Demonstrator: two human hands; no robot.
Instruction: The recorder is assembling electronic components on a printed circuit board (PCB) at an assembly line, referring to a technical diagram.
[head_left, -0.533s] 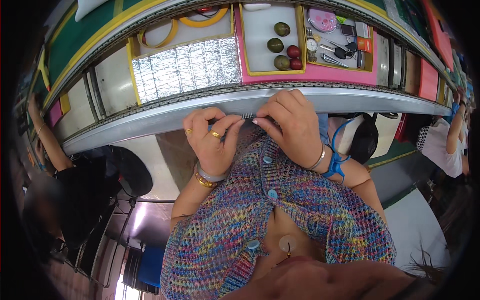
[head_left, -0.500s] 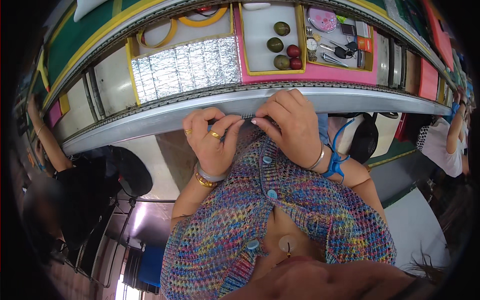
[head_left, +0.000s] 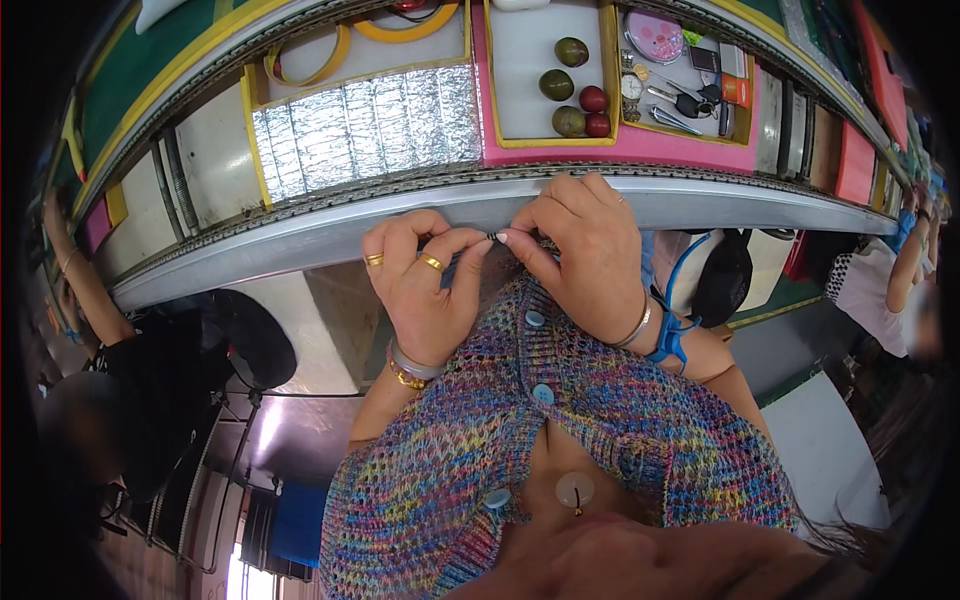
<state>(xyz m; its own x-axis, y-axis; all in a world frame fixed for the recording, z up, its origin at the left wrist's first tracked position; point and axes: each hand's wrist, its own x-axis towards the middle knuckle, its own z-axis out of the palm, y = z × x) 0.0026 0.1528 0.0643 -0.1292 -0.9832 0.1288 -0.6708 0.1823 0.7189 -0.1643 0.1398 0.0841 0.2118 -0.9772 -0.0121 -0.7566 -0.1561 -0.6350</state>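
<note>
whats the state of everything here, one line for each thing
small dark piece: held, mostly hidden
left hand: fingertips pinched at the piece
right hand: fingertips pinched at it too
silver sheet: spread out, creased
yellow-edged tray: open-topped, holding round fruits
cardigan: partly buttoned, open at neck
blue band: around right wrist

Metal rail (head_left: 690,208) runs across; left hand (head_left: 425,285) and right hand (head_left: 585,255) at its near side, small part (head_left: 491,236) between them. Past rail, left to right: foil sheet (head_left: 370,125) with tape rolls (head_left: 343,48) behind, middle tray (head_left: 515,90) holding round fruits (head_left: 569,121), right tray (head_left: 752,120) holding watch (head_left: 631,88), keys (head_left: 687,104).
</note>
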